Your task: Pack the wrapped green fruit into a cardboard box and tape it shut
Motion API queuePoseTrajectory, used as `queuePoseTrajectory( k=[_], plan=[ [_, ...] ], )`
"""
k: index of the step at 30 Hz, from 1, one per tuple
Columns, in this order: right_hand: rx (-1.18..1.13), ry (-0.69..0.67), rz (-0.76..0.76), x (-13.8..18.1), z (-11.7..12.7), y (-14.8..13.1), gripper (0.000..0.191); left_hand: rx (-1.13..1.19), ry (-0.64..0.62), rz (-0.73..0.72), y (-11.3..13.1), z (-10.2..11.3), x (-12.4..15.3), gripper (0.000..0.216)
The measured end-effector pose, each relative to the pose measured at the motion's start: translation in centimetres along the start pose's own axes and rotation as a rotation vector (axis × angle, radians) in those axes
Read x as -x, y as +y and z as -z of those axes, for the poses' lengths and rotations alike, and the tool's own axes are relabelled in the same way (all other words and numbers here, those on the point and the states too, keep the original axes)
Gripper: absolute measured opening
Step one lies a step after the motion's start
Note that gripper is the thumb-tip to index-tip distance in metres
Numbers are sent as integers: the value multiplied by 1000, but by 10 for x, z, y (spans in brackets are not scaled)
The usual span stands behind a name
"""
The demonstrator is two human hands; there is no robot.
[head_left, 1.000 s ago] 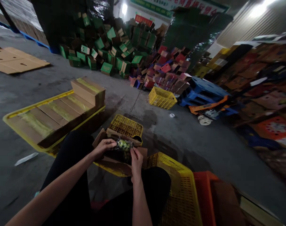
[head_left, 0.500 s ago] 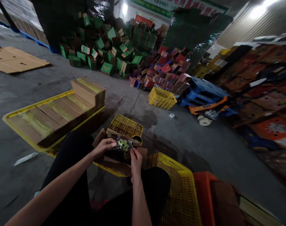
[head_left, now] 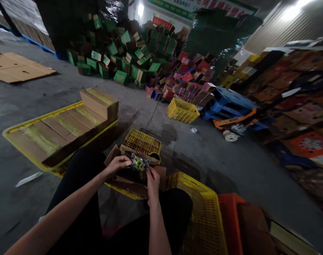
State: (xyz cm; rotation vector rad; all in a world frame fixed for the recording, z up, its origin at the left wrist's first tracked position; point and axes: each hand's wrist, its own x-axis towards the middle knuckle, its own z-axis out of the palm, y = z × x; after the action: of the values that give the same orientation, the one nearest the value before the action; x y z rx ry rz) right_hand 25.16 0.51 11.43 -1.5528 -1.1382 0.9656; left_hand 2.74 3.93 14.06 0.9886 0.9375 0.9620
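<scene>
Between my two hands is a small clear plastic bag (head_left: 139,163) with green and dark pieces showing through it. My left hand (head_left: 118,165) pinches its left end, and my right hand (head_left: 153,179) pinches the right end. Right below is an open cardboard box (head_left: 124,184) with its flaps spread; what lies inside is dark and mostly hidden by my hands and the bag. The box rests on a yellow plastic crate (head_left: 144,141), and a black and yellow round thing (head_left: 155,156), perhaps a tape roll, sits at its far right corner.
Left of me, a yellow crate (head_left: 44,115) holds several taped cardboard boxes (head_left: 66,125). By my right knee stand another yellow crate (head_left: 201,202) and an orange crate (head_left: 229,216). Further off are a small yellow crate (head_left: 183,111), blue pallets (head_left: 230,101), an orange pallet jack (head_left: 236,122) and heaped green boxes (head_left: 121,76).
The bag has turned slightly between my fingers, and my right hand has shifted a little to the left. Both hands keep their pinch.
</scene>
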Motion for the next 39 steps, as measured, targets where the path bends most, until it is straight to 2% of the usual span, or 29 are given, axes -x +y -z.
queuePoseTrajectory(
  k=[8, 17, 27, 35, 39],
  plan=[
    [31, 24, 72, -3, -1, 4, 41, -2, -33, 0, -3, -4, 0, 36],
    [40, 21, 123, -4, -1, 0, 39, -22, -39, 36, -3, -7, 2, 48],
    [111, 5, 103, -4, 0, 3, 40, -58, -54, 1, -2, -8, 3, 48],
    [109, 35, 75, -2, 0, 1, 39, -27, 16, 20, -7, -5, -3, 48],
    [87, 8, 75, 0, -2, -1, 40, 68, 70, 118, -17, -1, -10, 49]
  ],
)
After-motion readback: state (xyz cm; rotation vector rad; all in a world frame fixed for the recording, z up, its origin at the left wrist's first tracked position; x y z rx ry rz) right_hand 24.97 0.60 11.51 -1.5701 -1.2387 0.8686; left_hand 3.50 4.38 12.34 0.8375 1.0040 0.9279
